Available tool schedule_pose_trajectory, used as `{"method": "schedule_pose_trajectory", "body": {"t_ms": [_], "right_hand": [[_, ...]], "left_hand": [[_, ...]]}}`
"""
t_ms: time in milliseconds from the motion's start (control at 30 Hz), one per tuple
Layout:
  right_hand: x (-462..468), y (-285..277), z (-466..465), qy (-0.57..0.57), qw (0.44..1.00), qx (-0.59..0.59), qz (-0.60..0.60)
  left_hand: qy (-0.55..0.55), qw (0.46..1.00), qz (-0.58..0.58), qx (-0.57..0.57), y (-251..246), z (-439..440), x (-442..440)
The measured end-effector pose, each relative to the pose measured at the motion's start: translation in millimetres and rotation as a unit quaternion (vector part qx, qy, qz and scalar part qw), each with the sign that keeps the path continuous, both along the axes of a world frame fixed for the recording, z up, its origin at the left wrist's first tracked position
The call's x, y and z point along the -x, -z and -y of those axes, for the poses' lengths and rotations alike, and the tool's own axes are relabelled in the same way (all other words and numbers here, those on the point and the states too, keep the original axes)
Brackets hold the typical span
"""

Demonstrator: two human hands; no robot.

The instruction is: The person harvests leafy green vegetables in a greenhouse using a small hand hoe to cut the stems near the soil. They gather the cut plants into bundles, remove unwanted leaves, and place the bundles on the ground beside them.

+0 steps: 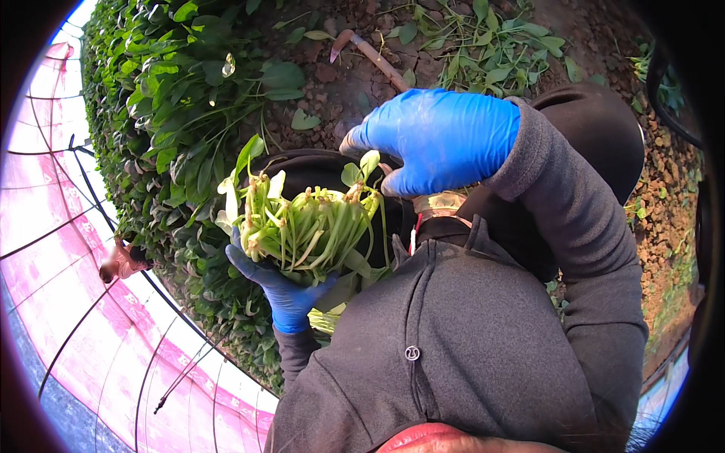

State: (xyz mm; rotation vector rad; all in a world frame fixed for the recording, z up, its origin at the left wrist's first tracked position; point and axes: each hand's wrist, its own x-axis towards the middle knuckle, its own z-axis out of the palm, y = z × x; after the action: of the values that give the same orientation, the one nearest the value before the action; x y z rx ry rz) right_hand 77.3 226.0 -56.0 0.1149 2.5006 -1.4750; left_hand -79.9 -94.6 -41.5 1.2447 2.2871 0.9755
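A bunch of leafy greens [317, 226], resembling spinach, rests in my left hand [289, 294], which wears a blue glove. Its pale green stems and brownish cut ends face up, and some leaves hang below. The palm and fingers support the bunch from beneath and the left side. My right hand [433, 144], also gloved in blue, hovers just right of the stem ends, above my lap. Its thumb and fingers are apart with nothing visible between them, and its fingertips are soiled.
A wooden-handled hand tool [378, 59] with a curved blade lies on the soil ahead. Loose picked greens [498, 54] lie to its right. Dense leafy plants [187, 113] grow along the left. Farther left, another person [124, 261] is beside pink plastic sheeting [62, 226].
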Motion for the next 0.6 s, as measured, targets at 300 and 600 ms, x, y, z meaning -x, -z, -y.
{"method": "schedule_pose_trajectory", "body": {"t_ms": [300,600], "right_hand": [[4,8,19,0.022,0.989,0.137,-0.047],[0,15,-1,0.125,0.970,-0.201,-0.058]], "left_hand": [[-0.016,1.000,0.013,0.013,-5,-2,-4],[-0.020,1.000,0.010,0.020,-7,-4,-6]]}}
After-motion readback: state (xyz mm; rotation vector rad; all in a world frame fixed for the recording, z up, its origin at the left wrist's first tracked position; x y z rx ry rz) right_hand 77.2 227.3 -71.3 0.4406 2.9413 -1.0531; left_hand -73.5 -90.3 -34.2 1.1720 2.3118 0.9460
